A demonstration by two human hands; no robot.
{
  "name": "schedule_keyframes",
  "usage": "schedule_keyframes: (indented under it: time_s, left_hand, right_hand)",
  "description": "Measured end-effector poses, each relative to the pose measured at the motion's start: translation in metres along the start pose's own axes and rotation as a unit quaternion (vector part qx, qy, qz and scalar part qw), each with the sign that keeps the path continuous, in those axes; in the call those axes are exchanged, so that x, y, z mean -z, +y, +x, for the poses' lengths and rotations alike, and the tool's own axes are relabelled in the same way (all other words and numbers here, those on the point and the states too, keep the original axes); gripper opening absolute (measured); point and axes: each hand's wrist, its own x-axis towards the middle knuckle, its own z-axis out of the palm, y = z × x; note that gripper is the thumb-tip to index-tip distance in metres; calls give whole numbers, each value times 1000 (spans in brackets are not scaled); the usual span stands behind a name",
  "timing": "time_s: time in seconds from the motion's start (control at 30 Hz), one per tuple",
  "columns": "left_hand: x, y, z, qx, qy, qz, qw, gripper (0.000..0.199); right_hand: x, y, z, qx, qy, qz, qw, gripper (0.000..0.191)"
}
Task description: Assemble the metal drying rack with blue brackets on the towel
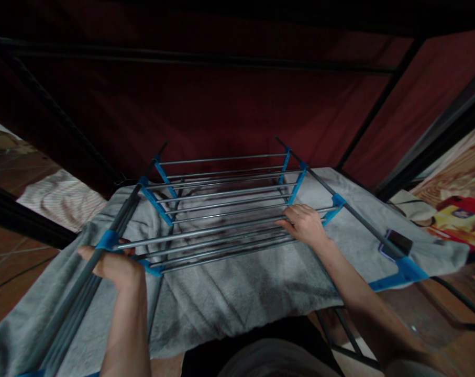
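Your left hand (pixel 117 266) and right hand (pixel 303 224) are both gripping a metal rack (pixel 206 231)

Your left hand is closing around the rack's left pole (pixel 78 289), just beneath a blue connector (pixel 108 240), with the thumb showing on the pole's left side and some fingers partly hidden behind it. Your right hand is curling over the near upper crossbar, towards its right end, fingers wrapped on the rod.

The rack is stretching across the middle of the scene over a rumpled grey blanket (pixel 229 298), its grey rods running left to right between blue plastic brackets. Its right pole (pixel 363 222) is slanting towards the near right, passing over a dark phone (pixel 402 242) that is lying on the blanket.

At the far side, dark red fabric (pixel 221 110) is hanging behind black bars (pixel 206 57). A striped cloth (pixel 62 199) is lying at the left; a red and yellow package (pixel 459 222) is resting at the far right.
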Motion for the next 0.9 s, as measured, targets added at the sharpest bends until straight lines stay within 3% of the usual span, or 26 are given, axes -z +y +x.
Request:
schedule_keyframes:
  time_s: [0.2, 0.47, 0.6, 0.9]
  left_hand:
    - [-2, 2, -1, -8, 3, -14, 1000, 44]
    - [-3, 1, 3, 3, 17, 48, 999, 46]
    - [-3, 2, 1, 15, 15, 44, 999, 37]
    - [-1, -3, 5, 8, 7, 7, 1000, 41]
  right_hand:
    - [1, 2, 4, 7, 1, -8, 1000, 39]
    - [3, 1, 5, 7, 8, -5, 1000, 44]
    - [4, 2, 7, 0, -17, -7, 1000, 46]
    - [12, 2, 11, -36, -92, 7, 995, 51]
